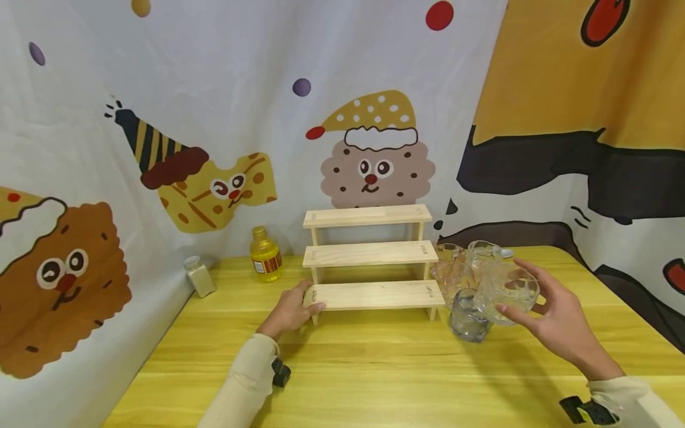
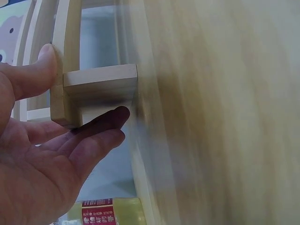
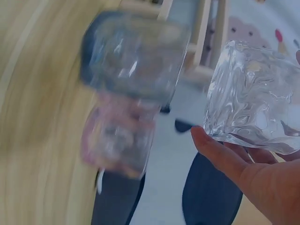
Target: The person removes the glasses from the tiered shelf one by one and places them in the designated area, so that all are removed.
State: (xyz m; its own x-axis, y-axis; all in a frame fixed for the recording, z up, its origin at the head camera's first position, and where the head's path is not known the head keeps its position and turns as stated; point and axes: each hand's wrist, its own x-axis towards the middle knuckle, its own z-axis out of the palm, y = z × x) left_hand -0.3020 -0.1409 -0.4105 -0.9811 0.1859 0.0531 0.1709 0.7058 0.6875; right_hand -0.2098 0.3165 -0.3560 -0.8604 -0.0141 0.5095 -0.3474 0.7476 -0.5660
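A three-tier wooden shelf (image 1: 374, 295) stands on the table against the cloth. My left hand (image 1: 291, 306) grips the left end of its lowest tier; in the left wrist view the thumb lies on the board and the fingers reach around its end. My right hand (image 1: 564, 324) holds a clear wavy glass (image 3: 253, 93) above the table, to the right of the shelf. Beside and partly behind that glass stand a blue-grey glass (image 1: 467, 324), pinkish glasses (image 1: 449, 273) and another clear glass (image 1: 483, 251); they overlap, so their outlines are hard to separate.
At the back left stand a yellow bottle (image 1: 266, 255) with a red label and a small jar (image 1: 200, 277) with pale contents. A printed cloth (image 1: 241, 77) hangs behind the yellow wood-grain table (image 1: 364, 380). A small white object (image 1: 506, 253) lies behind the glasses.
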